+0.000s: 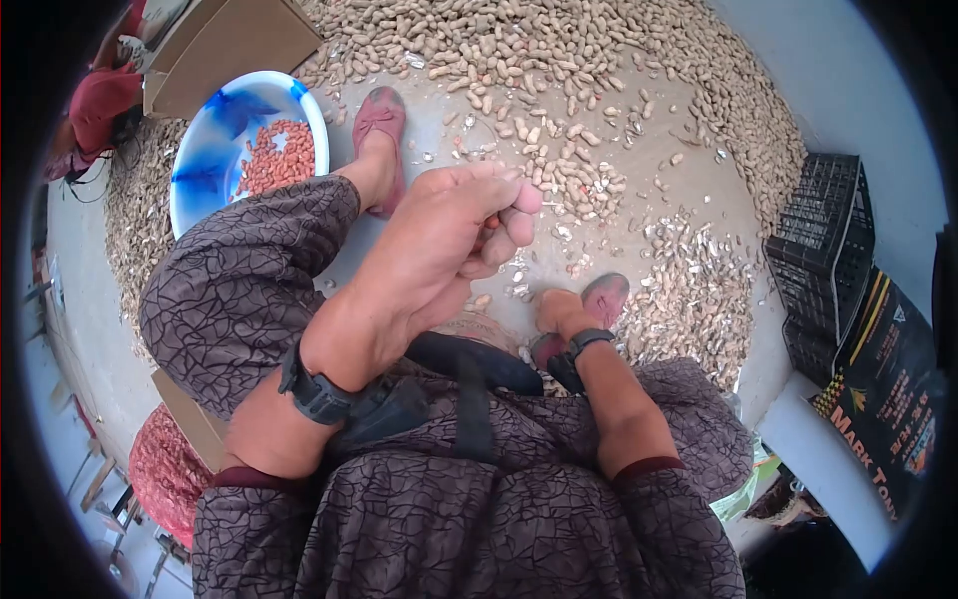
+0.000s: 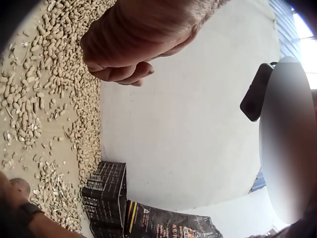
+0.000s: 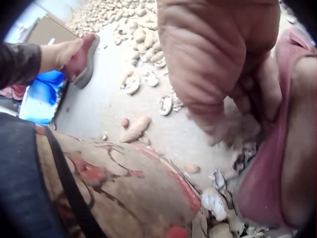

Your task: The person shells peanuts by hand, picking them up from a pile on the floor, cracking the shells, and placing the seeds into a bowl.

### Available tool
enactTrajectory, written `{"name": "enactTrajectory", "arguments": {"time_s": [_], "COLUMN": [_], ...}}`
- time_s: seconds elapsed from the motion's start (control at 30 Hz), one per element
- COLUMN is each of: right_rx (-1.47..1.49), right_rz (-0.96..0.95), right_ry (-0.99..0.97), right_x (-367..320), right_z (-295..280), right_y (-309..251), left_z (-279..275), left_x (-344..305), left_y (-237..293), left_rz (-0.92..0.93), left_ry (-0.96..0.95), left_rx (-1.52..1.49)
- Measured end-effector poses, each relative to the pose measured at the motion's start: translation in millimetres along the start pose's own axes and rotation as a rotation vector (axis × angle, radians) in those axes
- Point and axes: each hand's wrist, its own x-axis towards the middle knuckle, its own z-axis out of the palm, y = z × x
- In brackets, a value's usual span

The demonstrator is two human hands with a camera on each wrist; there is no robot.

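Observation:
My left hand [image 1: 439,225] is raised over the floor with its fingers curled; a reddish peanut kernel [image 1: 491,222] shows between them. In the left wrist view, the back of that hand and its bent fingers [image 2: 124,73] stand before a white wall. My right hand [image 1: 561,309] reaches down beside a pink shoe [image 1: 606,298]. In the right wrist view, this hand's fingers point at the floor among broken peanut shells [image 3: 214,204], with blurred fingertips; I cannot tell whether they hold anything. A loose peanut [image 3: 136,130] lies nearby.
A blue-and-white basin [image 1: 195,190] with red peanut kernels [image 1: 277,158] stands at left, beside a cardboard box [image 1: 235,55]. Unshelled peanuts [image 1: 559,45] heap across the back. A black crate [image 1: 823,220] and printed bag [image 1: 888,369] stand at right. A red-patterned sack [image 3: 124,178] lies near the right hand.

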Motion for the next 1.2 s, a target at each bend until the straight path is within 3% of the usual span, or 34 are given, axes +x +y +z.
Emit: {"name": "enactTrajectory", "arguments": {"time_s": [0.07,0.1,0.17,0.2,0.27,0.3,0.37,0.4,0.47,0.53,0.6,0.67,0.77,0.93,1.03,1.2], "right_rx": [-0.147,-0.148,0.464,0.465,0.082,0.082,0.691,0.691,0.629,0.560,0.428,0.265,0.004,-0.111,-0.204,-0.289], "right_rz": [-0.026,-0.022,0.204,0.206,0.094,0.094,0.305,0.305,0.186,-0.035,-0.346,-0.488,-0.507,-0.587,-0.728,-0.653], "right_ry": [-0.190,-0.190,-0.306,-0.304,0.566,0.565,0.436,0.426,0.383,0.369,0.420,0.428,0.306,0.300,0.338,0.015], "right_x": [-12,-14,-15,-7,13,6,-12,-6,8,11,33,59,29,42,41,38], "right_z": [-19,-25,-32,-21,13,2,-28,-23,-12,-13,19,54,20,27,30,15], "right_y": [-22,-23,-22,-8,33,34,22,24,29,-4,-22,-41,-78,-83,-86,-94], "left_z": [-2,-2,-3,-3,-3,-3,-4,-4,-3,0,2,3,1,0,-2,-2], "left_x": [-1,-1,-3,-3,-4,-5,-7,-8,-8,-10,-12,-14,-18,-16,-14,-10], "left_y": [-1,-1,0,1,2,2,4,4,5,9,11,12,19,25,24,20], "left_rz": [-0.008,-0.008,-0.007,-0.007,0.000,0.000,-0.015,-0.019,0.013,-0.004,-0.019,-0.008,-0.017,0.013,-0.008,-0.022], "left_ry": [-0.027,-0.031,-0.004,-0.006,-0.021,-0.020,-0.021,-0.012,-0.064,-0.049,-0.032,-0.006,-0.009,0.034,0.041,0.050], "left_rx": [0.011,0.009,0.011,0.011,0.015,0.014,-0.013,-0.015,-0.045,-0.060,-0.071,-0.070,-0.103,-0.129,-0.136,-0.155]}}
